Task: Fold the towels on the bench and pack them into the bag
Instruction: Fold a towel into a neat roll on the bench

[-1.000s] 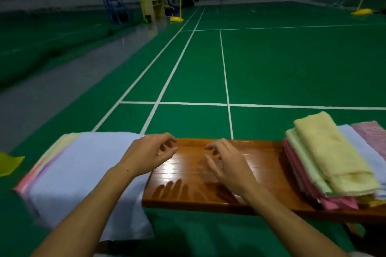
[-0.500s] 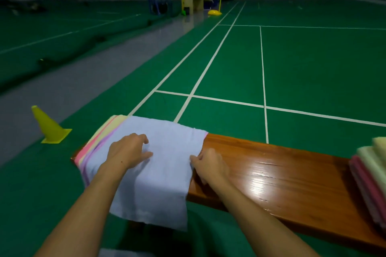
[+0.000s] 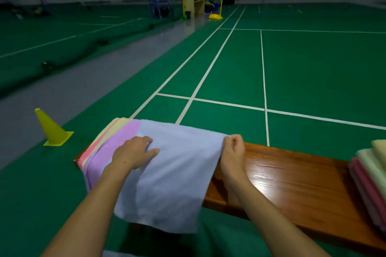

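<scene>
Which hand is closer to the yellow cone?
Left. The left hand rests on the pale blue towel, nearer the yellow cone; the right hand pinches the towel's far corner.

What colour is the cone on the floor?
Yellow cone, seen in the head view.
</scene>
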Tool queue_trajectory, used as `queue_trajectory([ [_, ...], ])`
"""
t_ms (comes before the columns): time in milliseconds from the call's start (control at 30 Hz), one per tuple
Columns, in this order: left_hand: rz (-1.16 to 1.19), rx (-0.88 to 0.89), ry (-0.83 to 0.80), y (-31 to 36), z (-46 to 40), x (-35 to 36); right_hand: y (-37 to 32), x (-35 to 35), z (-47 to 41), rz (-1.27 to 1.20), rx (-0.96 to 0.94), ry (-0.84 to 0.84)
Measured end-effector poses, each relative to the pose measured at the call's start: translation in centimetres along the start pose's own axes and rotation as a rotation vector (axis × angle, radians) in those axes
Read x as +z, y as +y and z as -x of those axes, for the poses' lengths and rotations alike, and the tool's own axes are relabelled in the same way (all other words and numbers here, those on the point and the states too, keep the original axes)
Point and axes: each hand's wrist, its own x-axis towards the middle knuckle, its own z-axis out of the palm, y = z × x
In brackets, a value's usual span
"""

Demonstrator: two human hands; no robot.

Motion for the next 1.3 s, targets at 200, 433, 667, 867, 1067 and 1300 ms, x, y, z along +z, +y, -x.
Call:
queue_trajectory([
  [200,-0.043,0.224,-0.083,7.4,1.3,2.1,0.2,-8.1,-2.1,0.085,-0.036,0.173],
  [433,-0.210,0.514,-0.086,16.9,2.2,6.0,1.7,-20.1,-3.1,0.278,-0.044,0.288],
  [667,-0.216,0.566,0.005,22.1,1.9,8.9,3.7,-26.6,-3.4,0.413,0.035,0.280],
  [867,0.227,0.317,0.019,22.2,2.3,9.5,4.7,-29.6,-2.9,0.480,0.105,0.024],
  [1067,0.736,0.292,-0.338,20.4,3.3,8.0,3.7,-31.4,-2.3,0.553,0.160,-0.167],
  [1300,1.013,0.235,-0.291,21.0,3.8,4.2,0.0,-31.7,-1.0,0.325,0.111,-0.089],
])
